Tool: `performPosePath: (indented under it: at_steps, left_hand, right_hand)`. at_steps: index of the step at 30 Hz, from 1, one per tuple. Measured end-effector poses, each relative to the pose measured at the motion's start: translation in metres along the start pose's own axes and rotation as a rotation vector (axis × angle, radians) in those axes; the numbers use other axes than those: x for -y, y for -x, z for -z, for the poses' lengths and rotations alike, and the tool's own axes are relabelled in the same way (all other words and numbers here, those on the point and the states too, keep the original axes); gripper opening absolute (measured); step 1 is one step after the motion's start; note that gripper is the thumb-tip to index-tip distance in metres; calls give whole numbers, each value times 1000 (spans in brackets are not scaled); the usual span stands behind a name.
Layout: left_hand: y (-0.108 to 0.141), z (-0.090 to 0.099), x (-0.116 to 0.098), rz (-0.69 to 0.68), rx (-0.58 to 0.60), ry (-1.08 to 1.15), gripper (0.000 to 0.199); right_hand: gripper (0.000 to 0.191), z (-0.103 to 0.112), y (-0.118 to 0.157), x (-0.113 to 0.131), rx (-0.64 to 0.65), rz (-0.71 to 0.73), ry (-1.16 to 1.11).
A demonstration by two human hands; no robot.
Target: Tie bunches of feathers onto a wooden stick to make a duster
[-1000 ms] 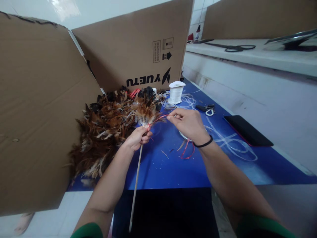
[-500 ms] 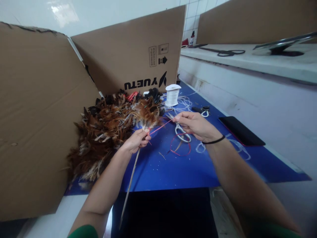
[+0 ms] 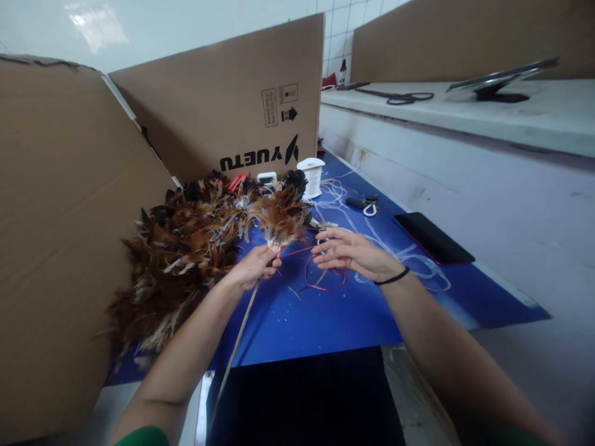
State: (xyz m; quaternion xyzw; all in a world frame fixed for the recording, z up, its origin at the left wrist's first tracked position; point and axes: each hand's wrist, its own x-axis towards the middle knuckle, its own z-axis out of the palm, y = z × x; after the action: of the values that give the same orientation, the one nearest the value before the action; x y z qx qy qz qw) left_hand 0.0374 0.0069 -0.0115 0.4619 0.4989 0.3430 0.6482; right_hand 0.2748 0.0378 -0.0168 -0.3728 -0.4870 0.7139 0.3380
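Note:
My left hand (image 3: pixel 255 265) is closed on the base of a brown feather bundle (image 3: pixel 279 220), where red cord is wound. A thin stick (image 3: pixel 237 344) runs down from below this hand toward my lap. My right hand (image 3: pixel 351 253) is open, its fingers spread beside the red cord (image 3: pixel 297 251), which stretches from the bundle toward the fingertips. More of the cord lies looped on the blue table below. Scissors (image 3: pixel 320 226) lie just behind my right hand, their handles mostly hidden by it.
A pile of brown feathers (image 3: pixel 181 248) covers the table's left side. Cardboard panels (image 3: pixel 223 93) stand behind and left. A white spool (image 3: pixel 311 178), black-handled cutters (image 3: pixel 362 204), clear cord and a black phone (image 3: pixel 434 238) lie on the blue table (image 3: pixel 316 328).
My right hand has opened from its pinch on the red cord and now covers the scissors' handles. My left hand keeps its hold. The view has shifted, moving the scene leftward.

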Motion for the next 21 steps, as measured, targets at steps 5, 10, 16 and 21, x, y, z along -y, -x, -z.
performPosePath:
  at_steps: [5, 10, 16, 21]
  left_hand:
    - [-12, -2, -2, -10, 58, 1, 30]
    - [-20, -5, 1, 28, 69, -2, 31]
    - [-28, -15, 3, 73, 110, -53, 28]
    - [-36, -22, 7, 122, 142, -102, 22]
  right_hand:
    - [39, 1, -1, -8, 61, 11, 179]
    - [31, 11, -4, -11, -119, 111, 532]
    - [29, 23, -1, -13, -292, 276, 751]
    - [23, 23, 7, -11, -498, 468, 1121]
